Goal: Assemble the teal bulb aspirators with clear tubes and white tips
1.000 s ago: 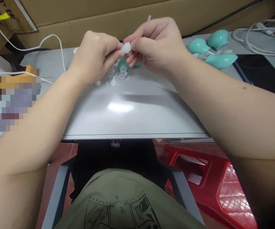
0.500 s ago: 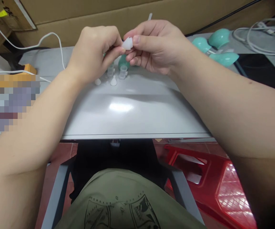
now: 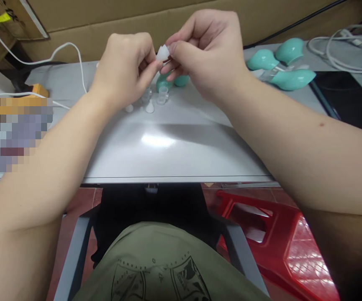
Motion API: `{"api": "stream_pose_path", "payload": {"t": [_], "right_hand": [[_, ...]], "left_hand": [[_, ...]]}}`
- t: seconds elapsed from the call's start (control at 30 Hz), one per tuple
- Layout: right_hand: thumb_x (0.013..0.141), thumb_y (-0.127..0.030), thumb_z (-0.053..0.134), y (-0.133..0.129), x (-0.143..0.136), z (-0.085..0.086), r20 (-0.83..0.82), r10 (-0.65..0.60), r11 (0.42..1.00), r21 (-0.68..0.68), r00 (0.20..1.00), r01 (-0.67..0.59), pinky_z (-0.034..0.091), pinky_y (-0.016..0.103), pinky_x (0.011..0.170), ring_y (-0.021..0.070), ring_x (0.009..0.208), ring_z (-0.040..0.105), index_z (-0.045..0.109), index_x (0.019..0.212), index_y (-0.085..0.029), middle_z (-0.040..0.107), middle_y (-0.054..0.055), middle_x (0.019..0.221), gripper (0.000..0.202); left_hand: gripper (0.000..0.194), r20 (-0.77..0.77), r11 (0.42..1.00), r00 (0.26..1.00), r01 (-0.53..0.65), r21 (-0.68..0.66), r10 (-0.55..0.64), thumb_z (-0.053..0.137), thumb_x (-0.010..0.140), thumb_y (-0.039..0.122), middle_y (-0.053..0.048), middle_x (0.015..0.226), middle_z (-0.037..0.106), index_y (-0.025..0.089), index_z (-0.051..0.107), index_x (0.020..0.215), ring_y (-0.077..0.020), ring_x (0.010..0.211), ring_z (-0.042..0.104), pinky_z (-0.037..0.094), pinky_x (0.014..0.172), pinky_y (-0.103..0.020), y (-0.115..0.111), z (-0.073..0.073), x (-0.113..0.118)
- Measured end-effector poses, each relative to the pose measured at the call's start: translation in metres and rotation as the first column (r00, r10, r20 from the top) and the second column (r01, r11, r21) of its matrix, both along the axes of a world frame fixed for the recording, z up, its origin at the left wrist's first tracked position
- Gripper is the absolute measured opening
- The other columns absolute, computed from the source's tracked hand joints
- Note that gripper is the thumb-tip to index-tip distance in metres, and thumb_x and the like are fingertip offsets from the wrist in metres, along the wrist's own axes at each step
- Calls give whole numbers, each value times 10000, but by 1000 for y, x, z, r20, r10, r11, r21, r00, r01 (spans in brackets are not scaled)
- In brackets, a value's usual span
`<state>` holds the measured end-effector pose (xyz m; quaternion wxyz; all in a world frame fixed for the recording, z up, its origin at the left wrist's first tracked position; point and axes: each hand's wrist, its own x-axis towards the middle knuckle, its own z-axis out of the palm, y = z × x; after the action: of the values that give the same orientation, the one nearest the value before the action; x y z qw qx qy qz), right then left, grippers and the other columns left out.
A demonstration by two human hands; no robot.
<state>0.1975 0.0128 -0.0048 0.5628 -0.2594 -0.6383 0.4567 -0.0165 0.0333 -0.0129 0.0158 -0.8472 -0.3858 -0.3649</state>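
Note:
Over the back of the table, a small white translucent soft piece with a notched edge is pinched between thumb and fingers of my left hand. My right hand is closed at its right side, thumb and forefinger at the notched edge and the other fingers curled beneath. Under the hands stand a clear plastic cup-like part and a second clear part, partly covered by my left hand. Close by lie a white funnel-shaped tip and another small white piece. Behind them are teal bulbs.
Teal bulb parts lie at the right beside a black flat panel and a coiled white cable. An orange object and a white cord are at the left. Cardboard backs the table; a red stool stands below.
My right hand has risen and its wrist has turned, and the white piece has shifted slightly left and up with the fingers. A teal bulb behind has come into view. My left hand barely moved.

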Motion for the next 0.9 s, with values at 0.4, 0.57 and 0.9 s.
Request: {"api": "stream_pose_path", "payload": {"t": [0.4,0.57,0.9], "right_hand": [[926,-281,957,11,20,-4,-2,189,980,-69,982,-188,653,170,580,158,800,827,711,946,-191,817,6,897,263],[963,-238,929,12,20,-4,-6,193,980,-50,981,-193,636,166,555,152,774,820,696,934,-199,801,-2,861,238],[975,84,512,9,9,-4,54,46,997,59,997,-49,610,165,488,139,642,787,723,908,-80,777,14,737,276]], "left_hand": [[210,25,986,999,41,163,-45,734,971,498,-77,925,806,312,693,883,-312,793,681,459,742,-498,-17,9,3],[247,-69,973,996,65,223,-51,727,1010,518,-93,938,806,286,709,928,-328,832,708,495,763,-494,-12,9,2],[238,-27,977,995,-88,193,95,883,912,432,-84,909,794,249,732,892,-309,831,673,490,824,-485,1,-2,5]]}}
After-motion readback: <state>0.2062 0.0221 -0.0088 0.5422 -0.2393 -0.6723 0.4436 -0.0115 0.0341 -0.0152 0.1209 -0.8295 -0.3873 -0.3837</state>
